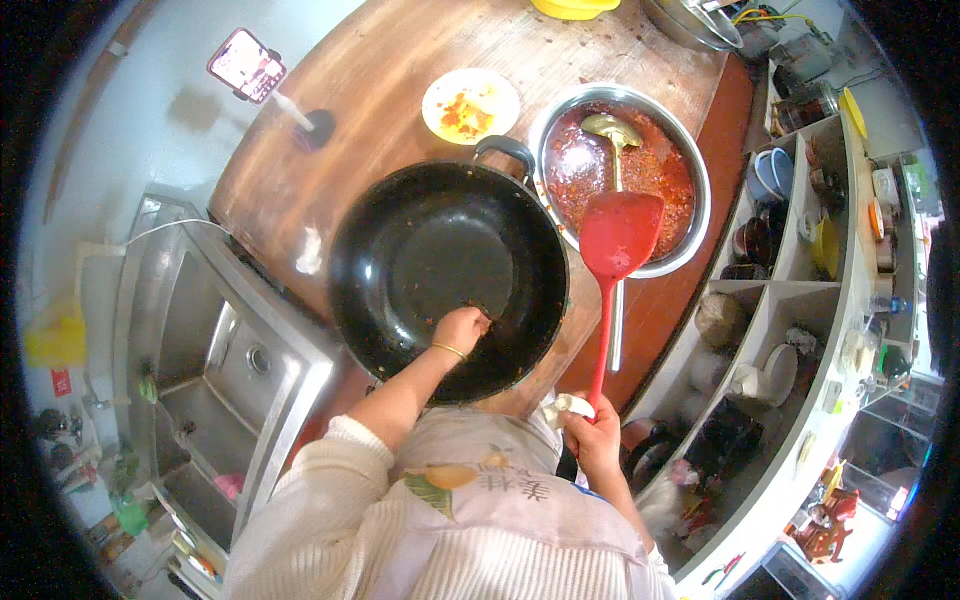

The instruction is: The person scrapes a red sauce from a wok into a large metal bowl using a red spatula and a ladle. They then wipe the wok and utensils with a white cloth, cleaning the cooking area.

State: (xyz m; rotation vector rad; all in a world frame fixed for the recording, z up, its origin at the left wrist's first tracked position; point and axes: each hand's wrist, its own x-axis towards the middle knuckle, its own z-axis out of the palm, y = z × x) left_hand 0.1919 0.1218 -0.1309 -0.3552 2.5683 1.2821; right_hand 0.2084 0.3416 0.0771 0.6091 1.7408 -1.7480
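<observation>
A deep black wok [442, 255] with a looped handle stands on the wooden table in front of me. My left hand [459, 330] reaches into it, fingers bunched at the inner surface near the side closest to me; what they may pinch is too small to make out. Small reddish bits cling to the wok's inside. My right hand [592, 431] grips the handle of a red turner [621, 234], its blade raised over a steel basin. A crumpled white piece [568, 407], perhaps cloth or tissue, is in the same hand.
The steel basin [699, 210] holds red chili sauce and a metal ladle [611, 129]. Behind the wok sits a white plate [435, 112] with yellow-orange residue. A phone [246, 66] on a stand, a steel sink [300, 390] at left and shelving [806, 300] at right surround the table [360, 82].
</observation>
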